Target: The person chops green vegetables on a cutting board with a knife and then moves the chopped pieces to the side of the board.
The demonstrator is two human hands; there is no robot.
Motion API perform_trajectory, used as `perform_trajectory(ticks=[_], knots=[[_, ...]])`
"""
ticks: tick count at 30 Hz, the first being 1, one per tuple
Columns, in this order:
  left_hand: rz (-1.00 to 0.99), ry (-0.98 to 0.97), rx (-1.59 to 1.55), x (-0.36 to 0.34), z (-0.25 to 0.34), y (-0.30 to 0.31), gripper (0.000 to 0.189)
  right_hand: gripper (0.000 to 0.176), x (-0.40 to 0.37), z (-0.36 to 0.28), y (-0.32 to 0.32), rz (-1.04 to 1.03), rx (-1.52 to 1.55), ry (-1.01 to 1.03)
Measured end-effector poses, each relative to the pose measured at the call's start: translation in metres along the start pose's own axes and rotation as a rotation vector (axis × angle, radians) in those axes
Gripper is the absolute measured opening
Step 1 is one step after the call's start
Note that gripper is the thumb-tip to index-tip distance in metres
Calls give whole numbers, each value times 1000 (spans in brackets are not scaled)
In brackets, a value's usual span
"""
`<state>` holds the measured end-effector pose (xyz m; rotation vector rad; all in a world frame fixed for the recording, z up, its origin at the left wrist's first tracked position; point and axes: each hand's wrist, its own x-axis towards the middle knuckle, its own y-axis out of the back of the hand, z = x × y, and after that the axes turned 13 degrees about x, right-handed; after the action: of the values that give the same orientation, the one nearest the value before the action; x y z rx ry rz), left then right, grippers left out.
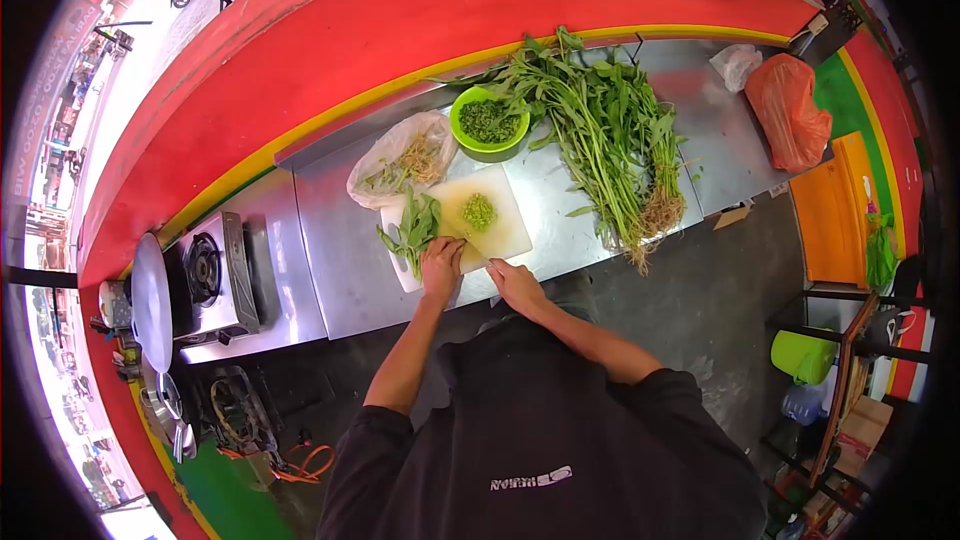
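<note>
left hand [441,265] curled, palm down, arm nearly straight; right hand [515,285] fisted, elbow bent.

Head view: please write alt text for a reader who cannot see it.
A person's left hand holds leaves on a white board while the right hand grips a knife. Chopped greens fill a green bowl; a long bunch lies on the steel counter.

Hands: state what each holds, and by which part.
Left hand pins the greens at their near end; right hand seems to grip a knife by its handle.
</note>
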<state>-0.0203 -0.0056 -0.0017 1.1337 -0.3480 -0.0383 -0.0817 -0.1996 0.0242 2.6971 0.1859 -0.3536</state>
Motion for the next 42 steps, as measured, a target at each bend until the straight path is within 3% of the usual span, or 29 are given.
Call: perform_trajectory(ticks=[16,29,42], knots=[[29,28,-19,0,0,-1,14,36,-13,1,8,-26,68,8],[39,-17,-1,3,-6,-4,11,32,-4,-5,6,-11,-92,38],[-47,-65,76,8,-8,4,13,35,-3,-3,0,-41,-65,-18]])
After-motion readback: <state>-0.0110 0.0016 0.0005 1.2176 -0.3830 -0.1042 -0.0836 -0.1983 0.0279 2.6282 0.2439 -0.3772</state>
